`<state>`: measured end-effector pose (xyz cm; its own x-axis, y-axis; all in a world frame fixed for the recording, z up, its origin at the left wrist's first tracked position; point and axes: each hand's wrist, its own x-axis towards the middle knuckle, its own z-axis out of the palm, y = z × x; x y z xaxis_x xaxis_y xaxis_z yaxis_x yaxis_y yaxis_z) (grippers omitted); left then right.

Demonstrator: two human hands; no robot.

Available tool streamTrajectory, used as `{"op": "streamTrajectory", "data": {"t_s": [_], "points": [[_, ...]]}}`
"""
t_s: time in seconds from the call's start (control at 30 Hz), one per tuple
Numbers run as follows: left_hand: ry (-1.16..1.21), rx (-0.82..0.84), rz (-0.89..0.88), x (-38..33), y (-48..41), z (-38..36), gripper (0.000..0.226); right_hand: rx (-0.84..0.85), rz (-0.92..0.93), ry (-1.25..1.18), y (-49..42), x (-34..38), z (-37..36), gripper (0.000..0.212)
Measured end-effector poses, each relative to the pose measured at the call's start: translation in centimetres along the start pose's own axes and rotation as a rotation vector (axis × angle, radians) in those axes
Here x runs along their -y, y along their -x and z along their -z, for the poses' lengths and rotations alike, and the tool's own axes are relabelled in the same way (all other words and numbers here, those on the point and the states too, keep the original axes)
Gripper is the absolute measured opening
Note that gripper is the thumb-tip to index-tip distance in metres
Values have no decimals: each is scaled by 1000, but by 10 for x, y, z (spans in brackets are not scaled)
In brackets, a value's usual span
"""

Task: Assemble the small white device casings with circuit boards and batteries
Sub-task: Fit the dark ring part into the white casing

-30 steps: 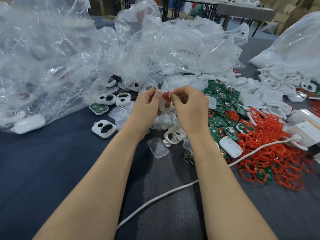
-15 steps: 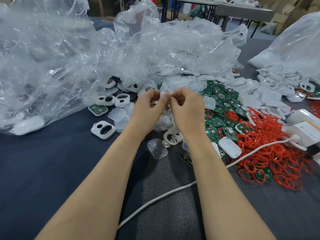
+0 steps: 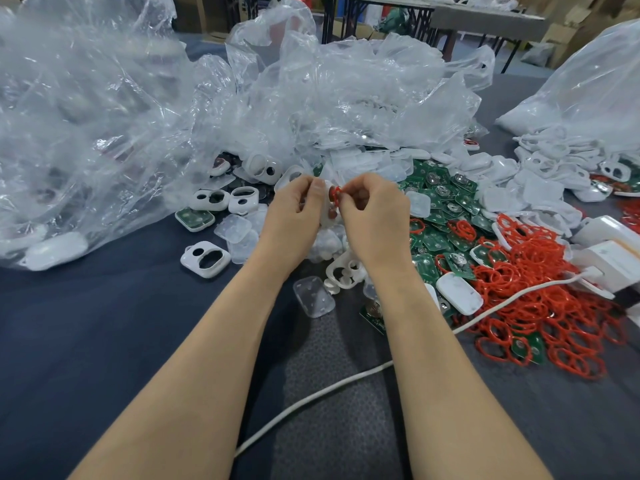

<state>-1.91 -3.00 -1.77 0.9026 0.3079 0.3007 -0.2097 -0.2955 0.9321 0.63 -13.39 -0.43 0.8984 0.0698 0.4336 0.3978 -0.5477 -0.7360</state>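
My left hand point(image 3: 294, 216) grips a small white casing point(image 3: 327, 211) held upright above the table, its fingers curled round the left edge. My right hand point(image 3: 375, 220) pinches a red rubber ring point(image 3: 334, 195) against the casing's upper opening. Both hands meet at the centre of the view, and most of the casing is hidden between them. Green circuit boards point(image 3: 440, 199) lie in a heap to the right of my hands. Loose white casings point(image 3: 205, 259) with two holes lie to the left and below.
Crumpled clear plastic bags point(image 3: 114, 133) fill the left and back. A pile of red rings point(image 3: 533, 289) lies at the right beside a white box point(image 3: 613, 258). A white cable point(image 3: 346, 379) runs across the dark cloth between my arms. Clear plastic covers point(image 3: 313, 296) lie near my wrists.
The hands closed tightly over the casing half a second ago, hiding the red ring. Now they have parted slightly and the ring shows again at the casing's top.
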Motion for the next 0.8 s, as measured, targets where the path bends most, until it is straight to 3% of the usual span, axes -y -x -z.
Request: {"op": "streamTrajectory", "data": {"t_s": [0.4,0.8], "points": [[84,1,30,1,1,0,26,28,-28,16,0,2,2,9],[11,63,20,1,4,1,17,29,-18,81,1,2,2,9]]}}
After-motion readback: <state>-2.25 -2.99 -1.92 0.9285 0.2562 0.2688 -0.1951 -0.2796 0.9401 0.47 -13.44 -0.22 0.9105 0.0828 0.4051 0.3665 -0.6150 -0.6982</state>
